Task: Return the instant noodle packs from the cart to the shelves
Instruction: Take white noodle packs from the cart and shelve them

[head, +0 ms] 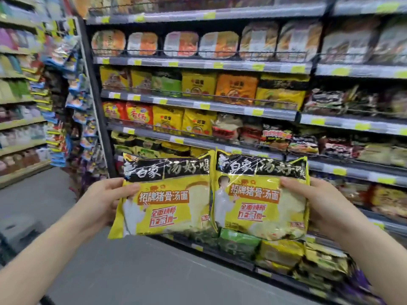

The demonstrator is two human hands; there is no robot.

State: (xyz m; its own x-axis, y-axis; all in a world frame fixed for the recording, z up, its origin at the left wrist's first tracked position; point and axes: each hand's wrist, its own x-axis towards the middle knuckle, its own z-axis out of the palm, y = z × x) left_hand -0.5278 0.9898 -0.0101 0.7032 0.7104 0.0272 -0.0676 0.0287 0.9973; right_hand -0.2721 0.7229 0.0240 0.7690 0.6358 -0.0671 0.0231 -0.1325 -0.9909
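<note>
Both bare forearms reach in from the bottom corners, at about seven and five o'clock. The left hand (104, 200) grips the left noodle pack (164, 195) by its left edge, thumb lying across the front near nine o'clock of the wrapper and fingers curled behind it. The right hand (317, 202) holds the right noodle pack (261, 198) the same way from its right edge, thumb pressed on the front at roughly two o'clock of the pack. The two yellow packs with black top bands are held up side by side in front of the person, upright, their inner edges touching or slightly overlapping at the middle; I cannot tell which.

Just behind and below them, toward five o'clock, the lower shelf (279, 278) carries stacked yellow and green packs (239, 242). Above the held packs, at twelve o'clock, rows of yellow, orange and red noodle bags (199, 84) fill the middle shelves, with price tags (257, 111) along the rails. Higher still sit tray meals (180, 44) in a row. Far off at nine o'clock, another aisle shelf (21, 124) is blurred.
</note>
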